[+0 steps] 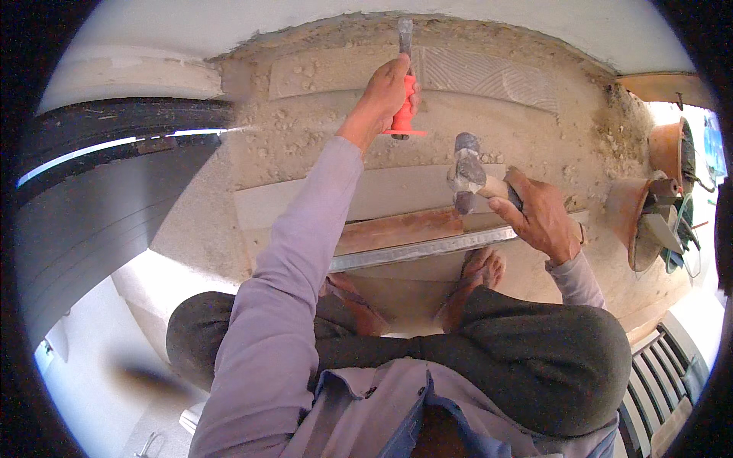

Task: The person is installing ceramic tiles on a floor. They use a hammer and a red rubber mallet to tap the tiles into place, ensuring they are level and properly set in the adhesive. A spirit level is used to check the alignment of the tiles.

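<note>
My left hand (pixel 384 93) is closed around the orange-red guarded grip of a chisel (pixel 405 37). Its flat metal blade points away from me, with the tip at the rough broken edge along the base of the pale wall (pixel 489 19). In my right hand (pixel 545 215) is a short-handled hammer (pixel 466 172), held lower and to the right of the chisel. The hammer's worn, dusty head is apart from the chisel's near end. Beneath the chisel, a strip with combed ridges (pixel 489 75) lies along the wall, with crumbs of rubble around it.
Before my bare feet lie a long metal bar (pixel 427 252), a reddish-brown board (pixel 405 230) and a pale flat strip (pixel 305 200). Dusty buckets (pixel 628 217) with tools stand at the right. A dark door panel (pixel 99 198) is at the left, and a slatted rack (pixel 657 382) at lower right.
</note>
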`<action>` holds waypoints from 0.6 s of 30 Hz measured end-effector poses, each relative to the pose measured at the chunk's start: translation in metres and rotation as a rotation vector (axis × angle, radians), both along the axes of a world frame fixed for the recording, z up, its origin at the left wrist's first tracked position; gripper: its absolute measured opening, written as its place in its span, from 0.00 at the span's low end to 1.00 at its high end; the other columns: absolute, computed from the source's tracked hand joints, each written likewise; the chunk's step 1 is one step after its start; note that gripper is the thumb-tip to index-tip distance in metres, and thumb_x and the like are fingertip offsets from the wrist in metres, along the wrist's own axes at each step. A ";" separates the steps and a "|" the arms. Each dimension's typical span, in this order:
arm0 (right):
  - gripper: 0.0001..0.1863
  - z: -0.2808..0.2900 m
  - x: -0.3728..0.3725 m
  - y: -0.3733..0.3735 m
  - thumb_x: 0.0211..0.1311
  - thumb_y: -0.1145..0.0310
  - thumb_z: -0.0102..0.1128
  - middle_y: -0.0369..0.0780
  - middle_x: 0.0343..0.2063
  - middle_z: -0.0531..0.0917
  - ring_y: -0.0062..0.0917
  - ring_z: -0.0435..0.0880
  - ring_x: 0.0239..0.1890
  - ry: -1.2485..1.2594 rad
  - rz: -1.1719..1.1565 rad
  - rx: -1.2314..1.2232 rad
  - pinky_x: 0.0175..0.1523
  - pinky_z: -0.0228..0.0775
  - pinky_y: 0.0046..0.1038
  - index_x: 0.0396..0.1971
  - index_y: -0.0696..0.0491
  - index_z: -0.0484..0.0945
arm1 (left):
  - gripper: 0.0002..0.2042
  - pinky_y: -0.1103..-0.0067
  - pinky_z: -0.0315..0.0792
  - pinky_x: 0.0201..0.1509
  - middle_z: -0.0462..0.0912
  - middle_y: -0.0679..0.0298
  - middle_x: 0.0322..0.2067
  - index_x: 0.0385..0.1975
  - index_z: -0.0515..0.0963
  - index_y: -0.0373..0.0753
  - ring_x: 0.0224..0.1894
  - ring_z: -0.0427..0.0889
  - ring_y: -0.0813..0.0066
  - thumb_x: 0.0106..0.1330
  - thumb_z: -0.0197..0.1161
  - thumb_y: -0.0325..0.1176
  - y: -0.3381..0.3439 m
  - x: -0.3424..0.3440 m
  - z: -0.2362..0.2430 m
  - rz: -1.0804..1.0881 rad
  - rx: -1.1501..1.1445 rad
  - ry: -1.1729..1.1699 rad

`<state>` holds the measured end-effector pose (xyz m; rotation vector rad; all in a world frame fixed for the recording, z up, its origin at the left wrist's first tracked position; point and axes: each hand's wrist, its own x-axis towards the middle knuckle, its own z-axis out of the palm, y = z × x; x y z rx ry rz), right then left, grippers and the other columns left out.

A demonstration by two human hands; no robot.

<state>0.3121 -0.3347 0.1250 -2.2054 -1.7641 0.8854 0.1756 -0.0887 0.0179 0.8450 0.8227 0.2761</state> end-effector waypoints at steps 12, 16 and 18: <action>0.25 0.020 -0.005 0.015 0.55 0.44 0.52 0.47 0.21 0.76 0.45 0.78 0.24 -0.106 0.240 -0.012 0.28 0.68 0.41 0.32 0.55 0.69 | 0.15 0.73 0.69 0.22 0.70 0.64 0.21 0.33 0.64 0.39 0.19 0.69 0.75 0.69 0.44 0.46 0.002 -0.004 0.014 0.048 -0.025 0.036; 0.25 0.028 -0.010 0.015 0.54 0.44 0.54 0.46 0.20 0.75 0.43 0.78 0.24 -0.154 0.258 0.048 0.27 0.67 0.41 0.31 0.55 0.68 | 0.14 0.72 0.70 0.22 0.71 0.64 0.21 0.31 0.64 0.39 0.19 0.70 0.74 0.68 0.43 0.44 0.009 -0.009 0.012 0.014 -0.101 -0.033; 0.26 0.032 -0.010 0.018 0.52 0.43 0.55 0.46 0.19 0.75 0.42 0.77 0.22 -0.171 0.294 0.084 0.27 0.67 0.40 0.30 0.54 0.68 | 0.13 0.71 0.70 0.23 0.70 0.65 0.21 0.30 0.64 0.39 0.19 0.70 0.74 0.68 0.42 0.43 0.011 -0.010 0.017 -0.026 -0.068 -0.069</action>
